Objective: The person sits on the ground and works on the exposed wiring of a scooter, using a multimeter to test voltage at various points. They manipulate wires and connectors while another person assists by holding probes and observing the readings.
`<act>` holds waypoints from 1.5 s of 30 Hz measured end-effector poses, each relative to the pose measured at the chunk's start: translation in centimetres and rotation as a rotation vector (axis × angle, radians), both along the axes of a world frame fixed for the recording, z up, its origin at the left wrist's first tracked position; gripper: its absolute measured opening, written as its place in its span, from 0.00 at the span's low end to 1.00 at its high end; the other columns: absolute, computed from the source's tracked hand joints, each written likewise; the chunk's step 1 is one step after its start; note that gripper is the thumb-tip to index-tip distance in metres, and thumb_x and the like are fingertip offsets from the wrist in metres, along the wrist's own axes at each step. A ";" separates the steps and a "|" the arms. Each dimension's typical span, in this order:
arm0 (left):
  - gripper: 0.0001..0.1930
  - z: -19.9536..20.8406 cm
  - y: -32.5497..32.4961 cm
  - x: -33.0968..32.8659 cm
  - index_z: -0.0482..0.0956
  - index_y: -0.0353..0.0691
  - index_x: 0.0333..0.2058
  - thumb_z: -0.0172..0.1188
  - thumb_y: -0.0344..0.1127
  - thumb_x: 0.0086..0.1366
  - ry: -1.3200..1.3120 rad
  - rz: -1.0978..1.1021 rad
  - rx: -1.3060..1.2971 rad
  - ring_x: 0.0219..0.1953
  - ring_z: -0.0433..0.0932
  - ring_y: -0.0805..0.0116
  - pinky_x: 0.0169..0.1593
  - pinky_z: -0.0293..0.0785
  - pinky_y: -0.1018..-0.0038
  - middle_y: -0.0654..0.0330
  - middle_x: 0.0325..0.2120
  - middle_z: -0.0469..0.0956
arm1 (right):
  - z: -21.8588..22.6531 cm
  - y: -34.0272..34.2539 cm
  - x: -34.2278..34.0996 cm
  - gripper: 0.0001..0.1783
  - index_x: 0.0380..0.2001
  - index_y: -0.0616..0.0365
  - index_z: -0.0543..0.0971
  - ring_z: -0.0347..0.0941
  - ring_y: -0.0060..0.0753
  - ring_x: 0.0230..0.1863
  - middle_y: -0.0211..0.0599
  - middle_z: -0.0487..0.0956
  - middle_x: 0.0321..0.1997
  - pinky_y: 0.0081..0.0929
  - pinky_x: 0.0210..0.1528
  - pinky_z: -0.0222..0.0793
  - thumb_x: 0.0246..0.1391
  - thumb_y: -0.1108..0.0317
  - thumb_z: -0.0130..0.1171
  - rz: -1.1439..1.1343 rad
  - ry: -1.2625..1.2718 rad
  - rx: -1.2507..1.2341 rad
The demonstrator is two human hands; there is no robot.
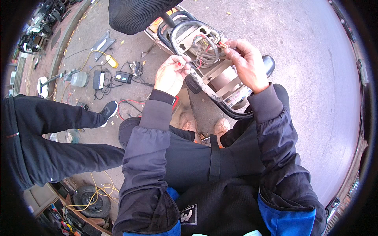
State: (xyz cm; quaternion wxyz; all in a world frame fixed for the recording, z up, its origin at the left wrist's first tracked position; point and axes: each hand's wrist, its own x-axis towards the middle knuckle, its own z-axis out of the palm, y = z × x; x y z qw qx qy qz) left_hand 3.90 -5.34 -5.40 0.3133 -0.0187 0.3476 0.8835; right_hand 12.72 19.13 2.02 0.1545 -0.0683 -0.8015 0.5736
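A scooter frame (225, 80) with its black tube rail and metal plates uncovered stands in front of my knees. A bundle of grey wires (205, 55) is coiled in its open middle. My left hand (172, 74) pinches a small red connector (180, 63) at the left side of the frame, with a wire running toward the bundle. Over the right side of the frame, my right hand (247, 63) closes thumb and finger on an orange-red connector (223, 45) with thin wires. Its exact kind is too small to tell. A black mesh seat (143, 13) rises beyond.
Black power adapters (99, 80) and tangled cables lie on the ground at left, near a yellow device (112, 61). Another person's legs (59, 145) come in from the left. A tyre (91, 201) with a yellow cord lies at lower left. Pale pavement (307, 59) stretches right.
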 end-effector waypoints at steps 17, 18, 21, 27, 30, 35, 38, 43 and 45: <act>0.07 0.9 0.1 0.1 0.76 0.37 0.48 0.54 0.24 0.74 -0.044 0.044 -0.095 0.36 0.80 0.72 0.41 0.79 0.73 0.56 0.43 0.83 | 0.4 -0.1 0.2 0.10 0.46 0.63 0.84 0.73 0.24 0.37 0.32 0.80 0.37 0.26 0.45 0.73 0.64 0.71 0.65 -0.007 -0.014 0.031; 0.08 1.1 0.0 0.1 0.76 0.37 0.50 0.55 0.25 0.75 -0.040 0.045 -0.105 0.36 0.80 0.73 0.41 0.79 0.74 0.56 0.43 0.83 | 0.4 -0.1 0.2 0.10 0.46 0.63 0.84 0.73 0.24 0.37 0.32 0.80 0.38 0.26 0.45 0.73 0.64 0.71 0.65 -0.007 -0.015 0.039; 0.10 1.5 -0.3 0.1 0.77 0.37 0.53 0.56 0.29 0.76 0.052 0.039 -0.257 0.33 0.80 0.74 0.39 0.78 0.76 0.57 0.43 0.85 | 0.4 -0.1 0.2 0.10 0.46 0.63 0.85 0.73 0.24 0.37 0.33 0.79 0.38 0.26 0.45 0.73 0.64 0.71 0.65 0.004 -0.007 0.030; 0.11 2.0 0.0 0.2 0.80 0.35 0.51 0.59 0.33 0.75 0.097 0.086 -0.319 0.31 0.80 0.75 0.35 0.76 0.77 0.56 0.41 0.86 | 0.5 0.0 0.2 0.11 0.47 0.63 0.85 0.76 0.25 0.39 0.34 0.81 0.38 0.27 0.46 0.75 0.64 0.71 0.65 -0.009 -0.036 0.014; 0.08 3.8 -2.8 -1.5 0.82 0.35 0.44 0.60 0.30 0.68 0.378 0.258 -0.352 0.34 0.81 0.70 0.35 0.76 0.75 0.54 0.42 0.86 | 0.6 0.1 0.3 0.11 0.47 0.63 0.85 0.79 0.26 0.40 0.35 0.83 0.39 0.28 0.46 0.76 0.64 0.70 0.65 0.004 -0.010 0.103; 0.11 8.4 -15.0 -3.5 0.81 0.36 0.47 0.61 0.28 0.66 0.401 0.778 -0.211 0.42 0.78 0.67 0.44 0.75 0.69 0.57 0.45 0.83 | 1.0 0.3 0.4 0.10 0.48 0.60 0.85 0.77 0.20 0.37 0.29 0.84 0.38 0.23 0.42 0.75 0.67 0.70 0.62 0.048 -0.083 0.032; 0.11 8.4 -19.6 -3.3 0.81 0.36 0.47 0.64 0.30 0.66 0.330 0.888 -0.367 0.43 0.78 0.66 0.45 0.74 0.69 0.58 0.45 0.83 | 1.3 0.3 0.3 0.11 0.50 0.57 0.83 0.71 0.16 0.36 0.25 0.81 0.36 0.21 0.41 0.69 0.67 0.70 0.61 0.057 -0.160 0.039; 0.13 4.1 -24.0 -4.9 0.83 0.41 0.48 0.67 0.36 0.67 0.333 0.573 -0.671 0.45 0.79 0.66 0.45 0.73 0.69 0.60 0.48 0.84 | 1.4 0.1 0.3 0.12 0.52 0.56 0.81 0.69 0.16 0.39 0.25 0.80 0.40 0.19 0.43 0.65 0.68 0.71 0.59 0.100 -0.208 0.094; 0.14 0.4 -25.5 -5.1 0.83 0.42 0.50 0.67 0.37 0.67 0.287 0.358 -0.766 0.44 0.82 0.69 0.44 0.75 0.70 0.61 0.47 0.84 | 1.5 0.3 0.5 0.11 0.52 0.57 0.81 0.70 0.16 0.41 0.25 0.79 0.41 0.19 0.44 0.65 0.69 0.71 0.58 0.088 -0.216 0.115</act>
